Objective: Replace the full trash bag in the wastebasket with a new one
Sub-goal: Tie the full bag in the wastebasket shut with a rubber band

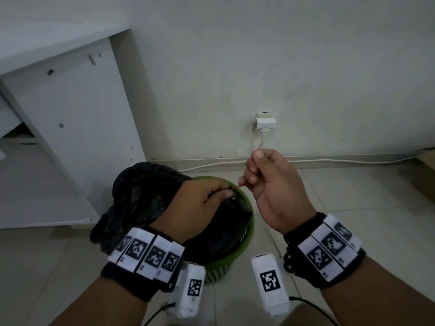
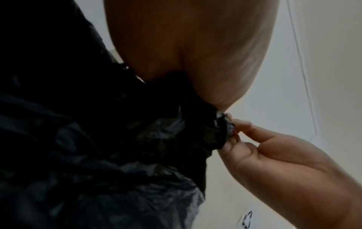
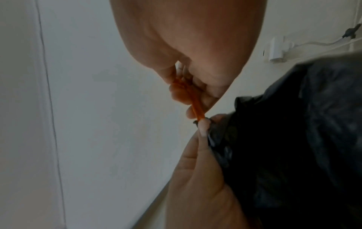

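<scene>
A green wastebasket (image 1: pixel 249 225) stands on the tiled floor with a full black trash bag (image 1: pixel 136 196) bulging out of it to the left. My left hand (image 1: pixel 224 193) pinches the gathered neck of the bag (image 2: pixel 223 125) over the basket's rim. Just to its right, my right hand (image 1: pixel 244 180) pinches a thin orange band (image 3: pixel 195 103), stretched taut from the bag's neck. In the right wrist view the left hand's fingertips (image 3: pixel 202 125) meet the band's lower end against the black bag (image 3: pixel 293 147). The bag's contents are hidden.
A white cabinet (image 1: pixel 70 128) stands close on the left of the basket. On the wall behind, a white charger (image 1: pixel 264 122) is plugged in, and its cable (image 1: pixel 211 164) runs along the floor by the baseboard. Pale floor tiles (image 1: pixel 353 196) lie to the right.
</scene>
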Motion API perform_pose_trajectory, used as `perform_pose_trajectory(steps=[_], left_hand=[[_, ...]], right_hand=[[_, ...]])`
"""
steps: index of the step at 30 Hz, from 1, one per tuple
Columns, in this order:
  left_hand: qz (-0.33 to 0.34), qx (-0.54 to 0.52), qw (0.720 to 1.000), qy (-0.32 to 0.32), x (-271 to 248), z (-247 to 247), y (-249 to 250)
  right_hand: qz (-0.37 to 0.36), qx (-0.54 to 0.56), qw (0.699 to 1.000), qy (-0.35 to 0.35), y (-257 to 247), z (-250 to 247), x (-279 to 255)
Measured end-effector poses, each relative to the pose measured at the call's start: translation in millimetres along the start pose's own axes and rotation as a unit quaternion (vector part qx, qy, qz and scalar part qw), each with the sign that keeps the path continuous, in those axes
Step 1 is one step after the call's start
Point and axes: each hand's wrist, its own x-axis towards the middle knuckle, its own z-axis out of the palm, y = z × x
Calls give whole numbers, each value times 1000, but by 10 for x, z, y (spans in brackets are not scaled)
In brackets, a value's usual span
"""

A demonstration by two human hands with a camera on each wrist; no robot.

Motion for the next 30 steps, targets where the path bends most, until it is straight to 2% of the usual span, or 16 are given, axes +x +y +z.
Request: perform_pose_trajectory(steps=[2, 3, 6, 9, 13, 16, 19, 21, 23, 28, 30], left_hand=[[-5, 32, 998, -50, -53, -21, -98], [4, 59, 996, -64, -79, -29, -152], [38, 212, 974, -76, -131, -52, -308], [37, 308, 946, -95, -197, -99, -487], [54, 359, 926, -98, -279, -148, -774], [93, 395, 910, -89, -347, -119, -911], [118, 404, 903, -79, -433, -56, -1004], [102, 408, 904, -77, -473, -16, -1053], [74, 405, 909, -66, -493, 35, -1038], [35, 322, 945, -38, -510, 166, -788], [12, 310, 950, -32, -471, 203, -707]], right_hand=[[-29, -157, 987, -9, 63, -102, -9], [-48, -254, 966, -24, 85, -163, -20], [-102, -490, 861, -92, 120, -347, -59], [-111, -596, 779, -161, 187, -566, -76], [-90, -693, 677, -231, 297, -823, -86], [-91, -746, 604, -265, 383, -923, -112], [-88, -766, 577, -269, 410, -988, -94], [-71, -775, 565, -273, 419, -996, -71], [-55, -776, 571, -260, 449, -972, -59], [-19, -763, 620, -181, 611, -832, -32], [-59, -779, 605, -153, 678, -696, -64]])
